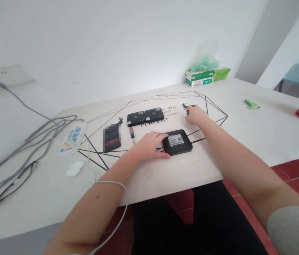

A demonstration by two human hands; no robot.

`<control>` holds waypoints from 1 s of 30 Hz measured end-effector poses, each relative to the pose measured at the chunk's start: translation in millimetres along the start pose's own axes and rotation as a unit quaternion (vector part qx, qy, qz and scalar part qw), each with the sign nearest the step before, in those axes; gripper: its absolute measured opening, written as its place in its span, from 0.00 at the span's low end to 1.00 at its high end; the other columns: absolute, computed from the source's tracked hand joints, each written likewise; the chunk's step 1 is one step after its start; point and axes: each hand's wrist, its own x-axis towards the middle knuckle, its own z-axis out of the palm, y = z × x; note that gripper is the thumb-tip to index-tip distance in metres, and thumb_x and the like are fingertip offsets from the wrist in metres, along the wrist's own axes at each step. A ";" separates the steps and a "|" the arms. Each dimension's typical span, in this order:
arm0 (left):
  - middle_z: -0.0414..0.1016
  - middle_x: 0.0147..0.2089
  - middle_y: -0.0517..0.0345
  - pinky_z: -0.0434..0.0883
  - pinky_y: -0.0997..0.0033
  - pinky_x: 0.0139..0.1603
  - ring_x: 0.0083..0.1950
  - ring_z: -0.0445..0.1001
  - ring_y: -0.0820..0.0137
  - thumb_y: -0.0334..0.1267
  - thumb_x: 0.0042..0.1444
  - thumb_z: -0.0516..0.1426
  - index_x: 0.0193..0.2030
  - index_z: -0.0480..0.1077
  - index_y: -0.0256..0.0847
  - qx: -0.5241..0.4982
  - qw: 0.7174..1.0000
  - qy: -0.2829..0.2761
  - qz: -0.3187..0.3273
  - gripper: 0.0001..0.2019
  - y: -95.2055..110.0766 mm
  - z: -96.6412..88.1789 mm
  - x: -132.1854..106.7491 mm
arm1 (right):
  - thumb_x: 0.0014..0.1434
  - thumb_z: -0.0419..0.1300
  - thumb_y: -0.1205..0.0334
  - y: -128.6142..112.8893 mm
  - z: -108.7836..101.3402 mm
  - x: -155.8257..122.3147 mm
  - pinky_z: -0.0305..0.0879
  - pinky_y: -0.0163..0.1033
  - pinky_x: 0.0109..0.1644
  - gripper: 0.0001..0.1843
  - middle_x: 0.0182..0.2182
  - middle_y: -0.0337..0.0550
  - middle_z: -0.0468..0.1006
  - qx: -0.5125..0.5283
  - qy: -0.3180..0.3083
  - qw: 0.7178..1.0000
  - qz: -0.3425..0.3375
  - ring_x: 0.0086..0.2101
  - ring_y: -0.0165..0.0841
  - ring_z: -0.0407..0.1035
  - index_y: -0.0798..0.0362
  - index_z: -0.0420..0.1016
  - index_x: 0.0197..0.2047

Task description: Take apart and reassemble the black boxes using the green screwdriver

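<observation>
My left hand grips the left side of a flat black square box, its thumb at the near corner and fingers at the far one. The box lies on the table, with a white printed label facing up. Farther back and to the right, my right hand is closed close to the tabletop. A bit of dark green shows at its fingertips, too small to name. Behind my left hand are two similar black boxes, side by side, and a small screwdriver with a red and blue handle.
Left of the screwdriver lies a blurred-out phone. A white earbud case, glasses, a power strip and grey cables occupy the left side. Green-and-white cartons stand by the wall. A green wrapper lies at right.
</observation>
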 end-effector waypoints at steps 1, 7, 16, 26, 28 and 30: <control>0.70 0.70 0.37 0.63 0.47 0.71 0.70 0.68 0.45 0.68 0.56 0.65 0.72 0.64 0.39 0.000 1.000 -0.001 -0.003 0.46 0.4 -0.3 -0.1 | 0.62 0.59 0.64 1.5 0.2 0.7 0.72 0.57 0.59 0.27 0.62 0.64 0.72 -0.012 -0.012 1.000 0.013 0.56 0.54 0.74 0.54 0.73 0.65; 0.71 0.69 0.38 0.64 0.48 0.70 0.69 0.68 0.46 0.67 0.56 0.65 0.70 0.65 0.40 0.000 1.000 0.004 -0.004 0.44 1.8 -0.2 -0.8 | 0.66 0.56 0.64 -6.0 -0.2 -7.2 0.66 0.61 0.64 0.29 0.66 0.69 0.67 -0.054 0.012 0.998 0.000 0.66 0.60 0.63 0.59 0.68 0.69; 0.74 0.66 0.39 0.65 0.50 0.68 0.66 0.70 0.48 0.67 0.56 0.66 0.68 0.66 0.38 0.019 1.000 0.006 -0.002 0.42 3.3 -0.1 -0.5 | 0.71 0.48 0.35 -41.1 0.6 -40.5 0.73 0.55 0.55 0.37 0.54 0.68 0.82 -0.116 -0.125 0.973 -0.155 0.54 0.57 0.78 0.60 0.80 0.57; 0.72 0.68 0.38 0.65 0.49 0.70 0.68 0.69 0.47 0.68 0.53 0.67 0.67 0.68 0.39 0.023 1.000 0.020 0.000 0.44 -0.2 2.3 0.2 | 0.70 0.36 0.28 -49.7 -3.7 -55.4 0.70 0.56 0.59 0.49 0.56 0.72 0.81 -0.082 -0.153 0.972 -0.160 0.57 0.59 0.77 0.62 0.79 0.59; 0.66 0.73 0.36 0.61 0.46 0.73 0.72 0.64 0.45 0.69 0.53 0.67 0.70 0.67 0.39 0.039 0.999 0.024 -0.003 0.46 -2.0 3.2 0.0 | 0.72 0.37 0.30 -51.9 -5.7 -59.6 0.69 0.56 0.60 0.47 0.56 0.72 0.81 -0.073 -0.144 0.975 -0.150 0.58 0.59 0.76 0.63 0.78 0.59; 0.64 0.75 0.34 0.60 0.44 0.74 0.74 0.62 0.43 0.69 0.54 0.66 0.72 0.66 0.38 0.049 0.999 0.017 -0.008 0.47 -3.7 3.6 -0.2 | 0.73 0.38 0.33 -54.1 -7.7 -63.6 0.69 0.56 0.59 0.44 0.56 0.72 0.81 -0.057 -0.134 0.979 -0.145 0.58 0.59 0.76 0.63 0.79 0.58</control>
